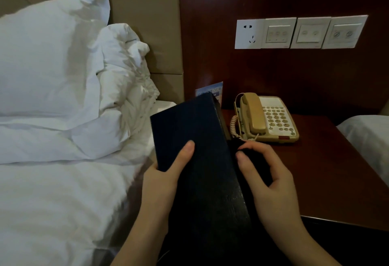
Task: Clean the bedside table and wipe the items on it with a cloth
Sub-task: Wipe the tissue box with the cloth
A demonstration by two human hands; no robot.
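Note:
A long dark blue box is lifted and tilted above the left edge of the reddish-brown bedside table. My left hand grips its left side, thumb lying across the top face. My right hand holds a dark cloth bunched against the box's right side, fingers curled round it. A beige telephone with a coiled cord sits on the table behind the box. A small blue card stands at the back, partly hidden by the box.
A bed with white pillows and duvet lies on the left, against a padded beige headboard. A second white bed corner borders the table on the right. White socket and switch plates are set in the dark wood wall.

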